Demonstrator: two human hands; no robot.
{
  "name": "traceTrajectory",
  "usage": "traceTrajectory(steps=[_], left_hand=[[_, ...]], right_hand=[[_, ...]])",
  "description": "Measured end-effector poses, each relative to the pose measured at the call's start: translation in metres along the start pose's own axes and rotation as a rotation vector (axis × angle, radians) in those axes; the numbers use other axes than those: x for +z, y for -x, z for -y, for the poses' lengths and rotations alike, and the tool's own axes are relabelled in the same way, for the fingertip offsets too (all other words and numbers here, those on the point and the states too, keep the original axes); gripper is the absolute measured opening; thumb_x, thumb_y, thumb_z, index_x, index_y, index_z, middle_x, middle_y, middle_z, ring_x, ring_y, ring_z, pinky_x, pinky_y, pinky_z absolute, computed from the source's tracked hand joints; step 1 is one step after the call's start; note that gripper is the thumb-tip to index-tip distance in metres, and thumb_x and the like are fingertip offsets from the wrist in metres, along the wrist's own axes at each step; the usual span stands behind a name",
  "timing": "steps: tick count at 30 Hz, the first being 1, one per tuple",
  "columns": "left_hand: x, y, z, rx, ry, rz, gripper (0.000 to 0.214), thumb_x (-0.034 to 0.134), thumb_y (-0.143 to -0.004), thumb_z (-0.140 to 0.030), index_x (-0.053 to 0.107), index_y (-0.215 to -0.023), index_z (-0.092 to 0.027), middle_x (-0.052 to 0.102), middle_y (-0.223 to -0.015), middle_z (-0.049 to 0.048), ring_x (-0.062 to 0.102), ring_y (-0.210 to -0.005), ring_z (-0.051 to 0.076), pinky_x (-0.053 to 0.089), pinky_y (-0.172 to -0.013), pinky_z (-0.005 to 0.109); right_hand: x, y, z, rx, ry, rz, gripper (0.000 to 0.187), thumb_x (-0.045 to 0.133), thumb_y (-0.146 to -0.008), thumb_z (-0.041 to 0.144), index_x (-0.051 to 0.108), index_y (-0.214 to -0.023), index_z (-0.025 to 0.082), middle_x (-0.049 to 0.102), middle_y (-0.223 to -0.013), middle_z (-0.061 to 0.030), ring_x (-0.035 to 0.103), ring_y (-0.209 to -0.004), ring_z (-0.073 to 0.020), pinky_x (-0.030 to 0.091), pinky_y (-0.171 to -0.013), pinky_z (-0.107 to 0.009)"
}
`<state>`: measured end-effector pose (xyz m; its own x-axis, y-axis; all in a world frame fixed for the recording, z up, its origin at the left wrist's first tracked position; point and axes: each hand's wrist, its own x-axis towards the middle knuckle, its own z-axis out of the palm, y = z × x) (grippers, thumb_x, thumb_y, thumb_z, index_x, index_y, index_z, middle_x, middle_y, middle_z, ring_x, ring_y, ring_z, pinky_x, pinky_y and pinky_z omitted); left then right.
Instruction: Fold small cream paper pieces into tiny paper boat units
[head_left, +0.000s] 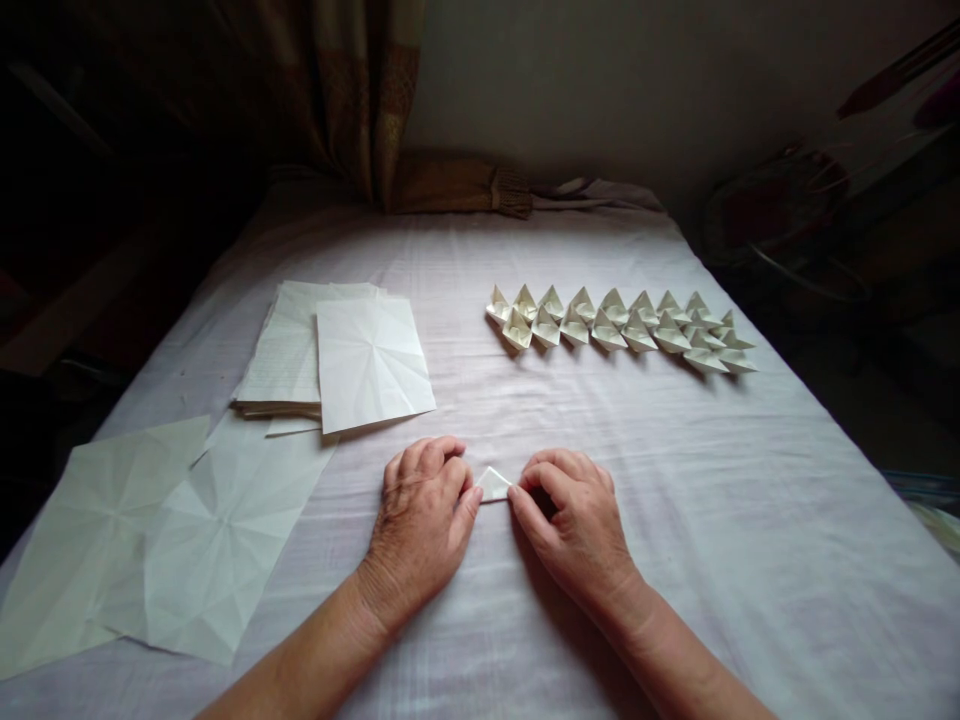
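A small folded piece of white paper [493,485] lies low over the cloth between my hands, its peak pointing away from me. My left hand [424,505] pinches its left corner between thumb and fingers. At the right corner, my right hand [574,505] grips it the same way, thumb nearest me. Parts of both corners are hidden by the fingertips. Beyond my right hand stand rows of small folded paper boats [611,325], their points upright.
A stack of paper [281,345] sits left of centre, with a creased white sheet [375,365] on it. Nearer on the left lie more creased sheets [225,530]. A pale cloth [712,520] covers the surface. A curtain [367,100] hangs at the back.
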<state>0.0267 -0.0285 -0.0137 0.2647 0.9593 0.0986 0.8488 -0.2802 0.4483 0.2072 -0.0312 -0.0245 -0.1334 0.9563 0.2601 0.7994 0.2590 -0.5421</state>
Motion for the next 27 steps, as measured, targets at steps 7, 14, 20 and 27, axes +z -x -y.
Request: traceTrajectory(steps=[7,14,20,27], left_hand=[[0.003,-0.001,0.000,-0.017,-0.004,0.008,0.006,0.057,-0.089,-0.021,0.056,-0.083,-0.022,0.059,-0.119,0.0049,0.048,-0.113,0.025,0.036,-0.098,0.045],[0.001,-0.002,0.001,-0.024,0.010,0.017,0.011,0.057,-0.089,-0.024,0.055,-0.079,-0.022,0.060,-0.119,0.0049,0.048,-0.115,0.026,0.035,-0.098,0.044],[-0.007,-0.002,0.010,-0.024,0.091,0.118,0.006,0.056,-0.086,-0.018,0.058,-0.086,-0.023,0.058,-0.126,0.0028,0.047,-0.120,0.024,0.033,-0.103,0.043],[-0.010,-0.004,0.010,-0.090,0.130,0.121,0.011,0.058,-0.081,-0.015,0.055,-0.086,-0.024,0.059,-0.126,0.0013,0.048,-0.120,0.023,0.033,-0.103,0.042]], right_hand=[[0.004,0.002,-0.003,-0.072,-0.031,-0.013,0.009,0.055,-0.089,0.020,0.064,-0.091,0.023,0.065,-0.089,-0.0024,0.056,-0.086,-0.0193,0.034,-0.079,-0.034],[-0.001,0.005,0.000,-0.339,0.063,0.025,0.026,0.053,-0.094,0.016,0.070,-0.108,0.029,0.066,-0.095,-0.0026,0.054,-0.085,-0.0172,0.033,-0.078,-0.032],[-0.008,0.003,0.001,-0.402,0.149,0.081,0.025,0.052,-0.095,0.019,0.070,-0.110,0.028,0.066,-0.097,-0.0041,0.053,-0.087,-0.0178,0.033,-0.077,-0.033],[-0.005,0.004,-0.003,-0.404,0.134,0.097,0.025,0.052,-0.095,0.020,0.069,-0.111,0.027,0.065,-0.096,-0.0048,0.052,-0.087,-0.0179,0.032,-0.078,-0.033]])
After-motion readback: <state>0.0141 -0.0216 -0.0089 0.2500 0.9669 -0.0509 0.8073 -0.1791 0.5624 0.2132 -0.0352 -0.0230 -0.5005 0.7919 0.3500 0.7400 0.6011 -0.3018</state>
